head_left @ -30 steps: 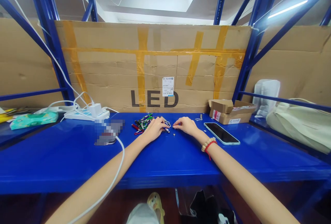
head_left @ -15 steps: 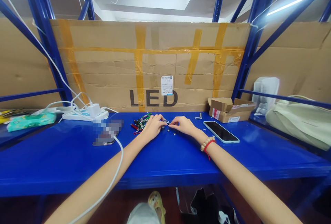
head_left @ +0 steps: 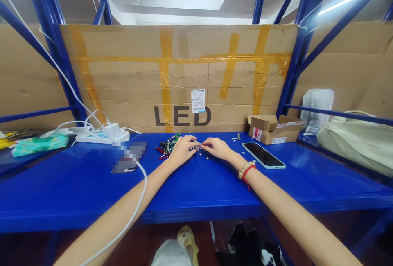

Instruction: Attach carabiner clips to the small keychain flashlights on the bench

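My left hand point(head_left: 183, 148) and my right hand point(head_left: 217, 147) meet over the blue tabletop point(head_left: 202, 184), thumbs and fingertips bent together. Small shiny metal pieces point(head_left: 195, 147) show between them, too tiny to identify. Both hands look closed in a pinch, but their fingers largely cover what they grip. Beside my left hand lies a pile of slim green, red and black pieces point(head_left: 166, 146), partly behind that hand. Just in front of the fingertips are a small round metal piece point(head_left: 200, 154) and another like it point(head_left: 207, 158).
Right of my hands lie a phone point(head_left: 263, 155), an opened cardboard box point(head_left: 273, 130) and a small metal clasp-like piece point(head_left: 237, 137). To the left are a power strip point(head_left: 101, 136) and a partly blurred device point(head_left: 135, 157). A white cable point(head_left: 144, 188) crosses over my left forearm.
My fingertips have shifted slightly, and the shiny metal between them now sits lower and closer to my left hand. The objects around them stay in place.
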`<state>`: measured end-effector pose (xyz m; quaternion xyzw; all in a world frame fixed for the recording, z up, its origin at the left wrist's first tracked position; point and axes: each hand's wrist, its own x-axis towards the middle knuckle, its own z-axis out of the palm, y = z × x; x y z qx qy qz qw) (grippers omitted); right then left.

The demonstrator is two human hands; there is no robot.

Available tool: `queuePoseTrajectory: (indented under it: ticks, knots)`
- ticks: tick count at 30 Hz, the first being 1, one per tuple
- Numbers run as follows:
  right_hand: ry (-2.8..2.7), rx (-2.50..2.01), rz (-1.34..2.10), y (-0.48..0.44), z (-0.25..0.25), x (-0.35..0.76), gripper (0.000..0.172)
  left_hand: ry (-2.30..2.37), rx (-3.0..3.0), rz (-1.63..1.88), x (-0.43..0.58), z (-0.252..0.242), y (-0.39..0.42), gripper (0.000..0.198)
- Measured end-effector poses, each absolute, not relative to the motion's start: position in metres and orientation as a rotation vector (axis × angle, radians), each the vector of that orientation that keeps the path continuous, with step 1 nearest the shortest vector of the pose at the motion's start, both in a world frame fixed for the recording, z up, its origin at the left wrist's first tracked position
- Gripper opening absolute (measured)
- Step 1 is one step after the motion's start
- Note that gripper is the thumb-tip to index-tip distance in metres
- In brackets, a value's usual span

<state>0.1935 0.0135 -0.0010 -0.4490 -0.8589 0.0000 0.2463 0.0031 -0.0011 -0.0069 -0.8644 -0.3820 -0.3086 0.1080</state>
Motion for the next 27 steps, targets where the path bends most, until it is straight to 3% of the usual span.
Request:
queuePoseTrajectory:
  ticks: [4,11,17,27]
  knots:
    - [-2.349,-1.225,-0.001,0.0142,-0.002,0.1933,0.023,-0.987,-2.523,-0.719,0.0007,-0.0033,-0.0018,0.03]
    - [-2.368,-1.283,0.002,0.0094,0.0011,0.1911,0.024,-0.851,-2.425,-0.283,0.0096,-0.001,-0.0062,0.029]
    - [-2.357,-1.29,0.023,0.0097,0.002,0.1924,0.023,-0.943,-2.339,-0.338,0.0069,-0.0049,-0.0062,0.032]
    - [-2.48,-0.991,0.116,0.0118,-0.0036,0.1862,0.019,-1.235,-2.33,-0.731,0.0057,-0.003,-0.0068,0.025]
